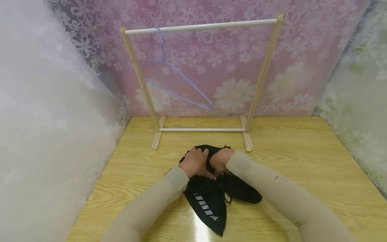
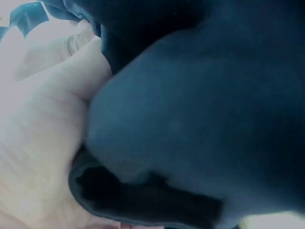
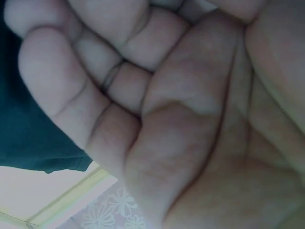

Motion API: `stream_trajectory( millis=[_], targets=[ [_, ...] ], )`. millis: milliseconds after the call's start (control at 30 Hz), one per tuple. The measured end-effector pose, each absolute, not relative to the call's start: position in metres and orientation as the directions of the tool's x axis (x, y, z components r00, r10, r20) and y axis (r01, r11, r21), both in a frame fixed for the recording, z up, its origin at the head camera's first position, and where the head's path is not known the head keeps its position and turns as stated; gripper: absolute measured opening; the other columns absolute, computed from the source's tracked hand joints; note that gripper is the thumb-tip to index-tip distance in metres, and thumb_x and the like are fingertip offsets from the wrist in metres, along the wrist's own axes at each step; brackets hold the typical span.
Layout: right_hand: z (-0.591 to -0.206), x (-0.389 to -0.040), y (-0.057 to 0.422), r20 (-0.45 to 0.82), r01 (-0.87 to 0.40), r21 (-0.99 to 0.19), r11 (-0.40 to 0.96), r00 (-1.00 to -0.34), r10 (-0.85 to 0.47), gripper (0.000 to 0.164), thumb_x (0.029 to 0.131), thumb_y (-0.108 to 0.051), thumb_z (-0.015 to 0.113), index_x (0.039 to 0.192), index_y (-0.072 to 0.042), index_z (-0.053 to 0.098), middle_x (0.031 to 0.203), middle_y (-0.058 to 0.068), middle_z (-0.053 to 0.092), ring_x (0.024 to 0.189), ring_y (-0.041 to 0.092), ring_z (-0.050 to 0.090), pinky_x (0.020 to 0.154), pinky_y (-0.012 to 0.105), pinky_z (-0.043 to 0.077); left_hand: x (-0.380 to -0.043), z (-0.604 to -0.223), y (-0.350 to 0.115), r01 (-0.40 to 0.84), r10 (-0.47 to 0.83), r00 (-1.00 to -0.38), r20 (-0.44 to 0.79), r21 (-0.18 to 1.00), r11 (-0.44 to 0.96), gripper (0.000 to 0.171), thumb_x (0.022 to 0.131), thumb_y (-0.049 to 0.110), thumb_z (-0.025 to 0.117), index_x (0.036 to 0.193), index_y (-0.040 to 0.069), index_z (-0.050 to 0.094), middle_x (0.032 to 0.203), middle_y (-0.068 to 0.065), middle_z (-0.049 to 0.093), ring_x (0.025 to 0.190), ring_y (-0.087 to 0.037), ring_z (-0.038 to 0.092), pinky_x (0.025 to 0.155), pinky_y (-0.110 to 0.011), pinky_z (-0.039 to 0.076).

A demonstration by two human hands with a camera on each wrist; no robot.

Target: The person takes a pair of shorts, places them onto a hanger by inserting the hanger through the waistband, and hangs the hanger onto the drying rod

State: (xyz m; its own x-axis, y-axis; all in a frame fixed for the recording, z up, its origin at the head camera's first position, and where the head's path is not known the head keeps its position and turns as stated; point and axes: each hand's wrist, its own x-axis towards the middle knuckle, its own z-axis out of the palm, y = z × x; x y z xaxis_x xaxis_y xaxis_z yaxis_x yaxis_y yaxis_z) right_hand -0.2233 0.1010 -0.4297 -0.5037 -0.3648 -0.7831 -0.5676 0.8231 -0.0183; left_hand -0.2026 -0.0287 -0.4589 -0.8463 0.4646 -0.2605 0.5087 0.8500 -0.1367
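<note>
A black garment (image 1: 205,201) lies bunched on the table. It has a grey striped patch and a thin dark cord loop (image 1: 228,199), but the folds leave its exact kind unclear. My left hand (image 1: 196,163) grips its upper left part, fingers over the cloth and thumb pointing right. Dark fabric (image 2: 190,119) fills the left wrist view, bulging against the palm. Close beside it, my right hand (image 1: 222,161) bends down into the cloth and pinches it near the middle. Its curled fingers show in the right wrist view with cloth (image 3: 38,129) behind them; the fingertips are partly hidden.
Behind the garment stands a wooden rack with a white top bar (image 1: 211,26) and a lower bar (image 1: 202,129). A blue hanger (image 1: 187,80) hangs toward its left end. Floral cloth walls (image 1: 193,50) surround the wood-grain table (image 1: 302,161).
</note>
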Motion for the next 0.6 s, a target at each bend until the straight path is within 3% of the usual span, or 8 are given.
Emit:
stream_trajectory(
  millis=[233, 433, 600],
  targets=[
    [-0.428, -0.221, 0.102, -0.75, -0.569, 0.046, 0.821, -0.563, -0.348, 0.032, 0.104, -0.037, 0.064, 0.081, -0.017, 0.076, 0.081, -0.003, 0.07, 0.074, 0.013, 0.063, 0.089, 0.036, 0.054, -0.201, -0.463, -0.026, 0.491, 0.445, -0.856, -0.263, -0.141, 0.86, 0.115, 0.074, 0.094, 0.056, 0.153, 0.011, 0.044, 0.133, -0.015, 0.061, 0.122, -0.032, 0.06, 0.104, -0.041, 0.051],
    [-0.432, -0.226, 0.108, -0.717, -0.544, 0.037, 0.839, -0.599, -0.356, 0.035, 0.104, -0.04, 0.063, 0.08, -0.017, 0.076, 0.077, -0.002, 0.07, 0.069, 0.013, 0.061, 0.087, 0.037, 0.055, -0.202, -0.463, -0.026, 0.481, 0.435, -0.861, -0.264, -0.145, 0.865, 0.108, 0.076, 0.092, 0.057, 0.147, 0.011, 0.049, 0.125, -0.014, 0.065, 0.116, -0.03, 0.063, 0.099, -0.04, 0.053],
    [-0.437, -0.233, 0.122, -0.673, -0.482, -0.018, 0.876, -0.641, -0.367, 0.035, 0.105, -0.038, 0.06, 0.083, -0.016, 0.075, 0.074, -0.002, 0.063, 0.069, 0.014, 0.057, 0.084, 0.037, 0.053, -0.205, -0.462, -0.021, 0.472, 0.418, -0.863, -0.284, -0.159, 0.867, 0.107, 0.078, 0.091, 0.056, 0.149, 0.011, 0.049, 0.125, -0.013, 0.067, 0.114, -0.028, 0.065, 0.103, -0.039, 0.051]
  ],
)
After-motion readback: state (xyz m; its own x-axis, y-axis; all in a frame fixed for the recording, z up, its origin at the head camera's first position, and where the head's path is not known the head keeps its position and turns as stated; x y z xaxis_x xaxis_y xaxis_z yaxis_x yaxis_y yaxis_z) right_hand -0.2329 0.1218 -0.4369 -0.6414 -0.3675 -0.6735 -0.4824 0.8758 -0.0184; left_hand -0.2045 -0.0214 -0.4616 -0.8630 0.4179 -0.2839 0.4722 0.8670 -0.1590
